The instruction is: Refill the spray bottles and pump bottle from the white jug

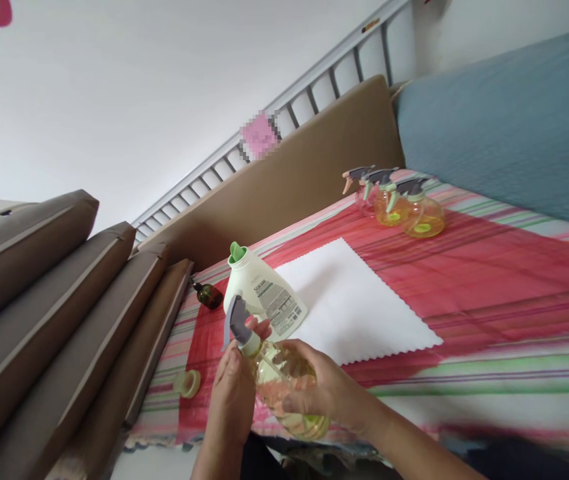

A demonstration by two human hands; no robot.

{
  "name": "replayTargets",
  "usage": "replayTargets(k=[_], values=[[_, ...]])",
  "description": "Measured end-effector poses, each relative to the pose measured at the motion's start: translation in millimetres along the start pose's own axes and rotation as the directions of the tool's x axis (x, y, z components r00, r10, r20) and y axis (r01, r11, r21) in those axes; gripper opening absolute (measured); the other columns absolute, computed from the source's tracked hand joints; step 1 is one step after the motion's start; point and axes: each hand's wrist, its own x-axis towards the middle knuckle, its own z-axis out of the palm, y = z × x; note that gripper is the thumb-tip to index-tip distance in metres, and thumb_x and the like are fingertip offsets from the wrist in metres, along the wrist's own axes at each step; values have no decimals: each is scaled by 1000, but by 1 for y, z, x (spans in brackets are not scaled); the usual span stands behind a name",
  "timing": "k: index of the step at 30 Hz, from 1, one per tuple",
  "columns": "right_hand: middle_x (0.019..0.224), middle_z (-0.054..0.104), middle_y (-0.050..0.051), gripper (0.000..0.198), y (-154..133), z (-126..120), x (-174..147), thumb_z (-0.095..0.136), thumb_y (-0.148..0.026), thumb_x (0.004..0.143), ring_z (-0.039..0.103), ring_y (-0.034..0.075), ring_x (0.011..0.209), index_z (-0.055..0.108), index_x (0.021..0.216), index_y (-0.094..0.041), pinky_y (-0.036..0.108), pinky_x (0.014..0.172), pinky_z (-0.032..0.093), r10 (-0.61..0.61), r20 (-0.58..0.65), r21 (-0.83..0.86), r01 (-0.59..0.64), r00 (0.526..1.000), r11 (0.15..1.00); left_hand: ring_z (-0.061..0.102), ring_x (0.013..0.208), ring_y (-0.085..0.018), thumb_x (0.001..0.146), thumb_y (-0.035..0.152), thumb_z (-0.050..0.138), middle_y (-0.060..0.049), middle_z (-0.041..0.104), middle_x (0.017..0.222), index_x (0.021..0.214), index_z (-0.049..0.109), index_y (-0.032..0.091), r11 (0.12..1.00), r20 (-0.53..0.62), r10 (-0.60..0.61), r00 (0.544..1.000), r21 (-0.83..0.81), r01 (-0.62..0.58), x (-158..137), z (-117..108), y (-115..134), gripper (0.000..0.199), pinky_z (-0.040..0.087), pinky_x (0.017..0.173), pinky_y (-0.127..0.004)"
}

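Observation:
A clear spray bottle (pixel 275 368) with a grey trigger head and yellowish liquid is held tilted above the table's front edge. My left hand (pixel 234 383) is closed around its neck, just below the trigger head. Wrapped round the bottle's body is my right hand (pixel 322 387). Right behind them stands a large white detergent bottle (pixel 272 290), uncapped, with a green spout showing at its mouth. A pale translucent cap (pixel 188 384) lies left of my left hand.
A white scallop-edged sheet (pixel 359 300) lies on the red and striped tablecloth (pixel 504 280). Several spray bottles (pixel 424 217) stand at the back right. A small dark bottle (pixel 208 295) is at the left. Grey-brown boards (pixel 54 327) line the left side.

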Motion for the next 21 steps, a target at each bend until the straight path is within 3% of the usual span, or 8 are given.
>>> replayTargets(k=[3,6,9,11,14,16,21], values=[[108,61,5,69,2,1,0,80,-34,55,55,23,101,50,116,-22,34,87,44,9,-26,-57,-10,1000,998,52,112,-30,66,49,67,-11,65,108,101,66,16,994,-34,80,996,79,-77,1,-4,-3,48,36,98,-41],[107,61,5,70,2,1,0,80,-35,54,55,22,101,50,116,-21,35,88,44,19,-26,-59,-20,999,998,55,108,-29,67,42,69,-9,67,105,95,67,18,996,-67,35,997,90,-29,3,-9,-3,37,38,96,-40],[107,61,6,67,0,1,-1,79,-37,56,56,23,101,51,115,-22,37,89,44,25,-22,-31,-26,999,999,52,112,-31,67,48,67,-12,65,108,99,67,17,997,12,-41,999,69,40,3,-11,2,45,39,94,-42],[107,61,6,67,1,1,-1,79,-37,56,56,24,101,51,116,-21,38,89,44,21,-32,-60,-23,999,998,48,116,-33,63,52,68,-13,63,112,103,65,16,997,54,-21,998,81,17,3,-10,3,54,37,96,-42],[107,60,6,68,2,2,-1,79,-32,56,55,23,100,50,117,-22,37,88,44,7,-53,-128,-13,999,992,48,116,-32,60,45,74,-11,64,111,100,66,17,990,-12,66,998,123,-64,2,-11,0,49,35,97,-42],[108,60,6,67,4,2,-2,79,-31,56,55,23,100,51,116,-22,37,89,44,10,-50,-131,-17,999,991,51,112,-32,63,40,73,-11,65,107,97,67,18,994,-30,47,998,100,-44,1,-13,-2,42,36,95,-42],[107,61,7,68,4,2,-3,77,-39,57,55,26,102,52,117,-21,41,90,43,74,-14,-72,-75,997,995,49,113,-33,63,46,71,-15,58,120,108,63,16,997,138,-82,987,-2,83,1,-15,0,54,41,89,-41]])
